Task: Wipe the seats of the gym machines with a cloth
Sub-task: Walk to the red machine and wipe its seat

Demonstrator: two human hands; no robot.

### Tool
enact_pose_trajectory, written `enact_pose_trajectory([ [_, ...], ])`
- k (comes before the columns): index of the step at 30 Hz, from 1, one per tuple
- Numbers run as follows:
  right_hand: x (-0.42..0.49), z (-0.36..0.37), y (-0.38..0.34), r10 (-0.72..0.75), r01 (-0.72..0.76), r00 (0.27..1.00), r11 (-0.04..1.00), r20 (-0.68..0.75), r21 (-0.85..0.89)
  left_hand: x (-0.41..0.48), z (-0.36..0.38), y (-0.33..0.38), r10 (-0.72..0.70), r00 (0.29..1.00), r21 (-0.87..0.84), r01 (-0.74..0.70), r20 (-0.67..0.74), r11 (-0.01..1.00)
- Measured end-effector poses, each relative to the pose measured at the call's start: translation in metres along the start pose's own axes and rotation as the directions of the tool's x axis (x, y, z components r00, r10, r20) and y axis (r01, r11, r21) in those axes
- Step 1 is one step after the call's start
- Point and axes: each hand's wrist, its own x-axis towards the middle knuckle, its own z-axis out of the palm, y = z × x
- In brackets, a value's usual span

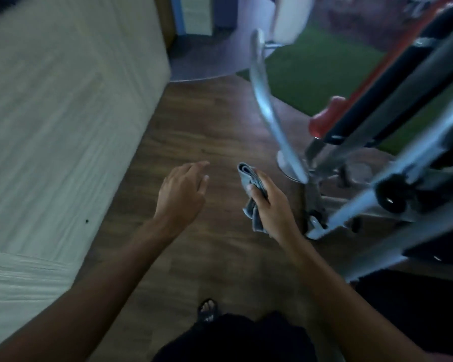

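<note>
Nearest, at bottom edge: dark shorts (236, 338) and one foot in a black sandal (207, 309) on brown wood-plank floor (194, 121). Both bare forearms extended forward over the floor.

Left hand (182, 192): palm down, fingers spread and loose, holding nothing, hovering above the planks.

Right hand (271, 205): fingers curled tight around a folded grey cloth (249, 178); rolled fold protruding above the thumb, loose corner hanging below the fist. Cloth clear of any seat, just left of the machine base.

Right side: gym machine (377, 163), motion-blurred; silver frame tubes, black padded rollers, a red part (324, 118) near the middle. Curved chrome bar (267, 111) rising from a round foot on the floor. Seat not clearly distinguishable in the blur.

Left side: pale wood-grain panel wall (63, 113).

Farthest: green turf mat (317, 66) behind the chrome bar, grey flooring beyond.
</note>
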Motion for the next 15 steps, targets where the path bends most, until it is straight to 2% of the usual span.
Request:
enact_pose_trajectory([
  [3,0.049,0.065,-0.018,0.034,-0.037,0.999,0.996,0.042,0.080,0.034,-0.028,-0.061,-0.038,0.999,0.012,0.038,-0.015,0.999],
  [10,0.191,0.171,-0.040,-0.033,0.036,0.996,0.999,0.086,-0.030,0.148,-0.048,-0.173,-0.106,0.994,0.004,0.106,-0.024,0.994],
  [13,0.267,0.206,-0.049,-0.004,0.001,0.996,0.999,0.087,0.041,0.218,-0.050,-0.215,-0.118,0.993,0.017,0.118,-0.019,0.993],
  [15,0.323,0.229,-0.054,0.001,-0.003,0.997,1.000,0.080,0.027,0.270,-0.054,-0.240,-0.122,0.992,0.021,0.122,-0.013,0.992],
])
